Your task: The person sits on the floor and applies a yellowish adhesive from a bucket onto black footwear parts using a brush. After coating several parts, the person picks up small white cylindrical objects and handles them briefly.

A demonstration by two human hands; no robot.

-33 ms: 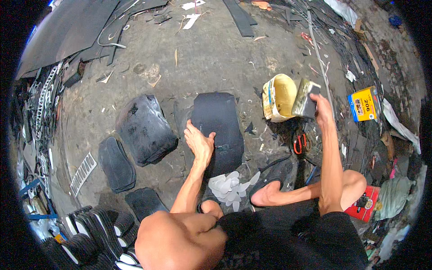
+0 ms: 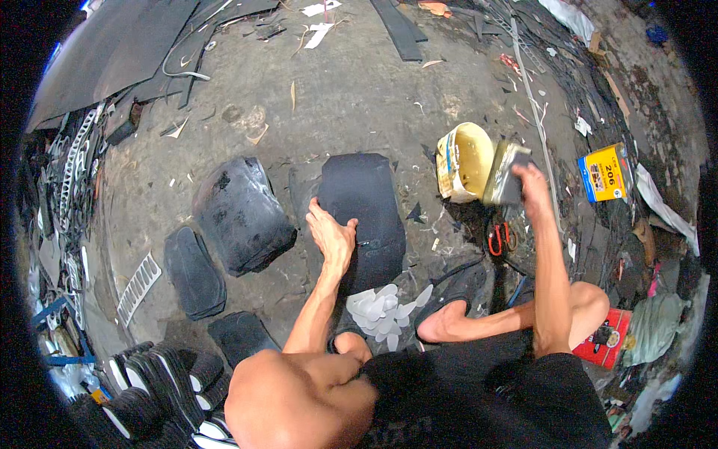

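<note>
My left hand (image 2: 329,238) lies with fingers spread on the left edge of a black rectangular sheet (image 2: 363,198) with rounded corners, flat on the floor. My right hand (image 2: 534,193) grips a dark rectangular block (image 2: 505,176) with a pale yellowish coated side, slightly blurred by motion. That block is held just right of a tilted plastic tub (image 2: 470,161), yellowish inside and smeared around its rim. A heap of thin white oval pieces (image 2: 381,313) sits by the black sheet's near end, between my feet.
Left of the sheet stand a black stack (image 2: 250,217) and a smaller one of dark pieces (image 2: 194,273). Orange-handled scissors (image 2: 499,238) lie below the tub. A yellow and blue packet (image 2: 602,173) is at the right. Dark soles (image 2: 168,382) pile up at the lower left.
My right hand and the block have shifted slightly downward beside the tub, and the block has tilted a little. My left hand and the black sheet stay in place.
</note>
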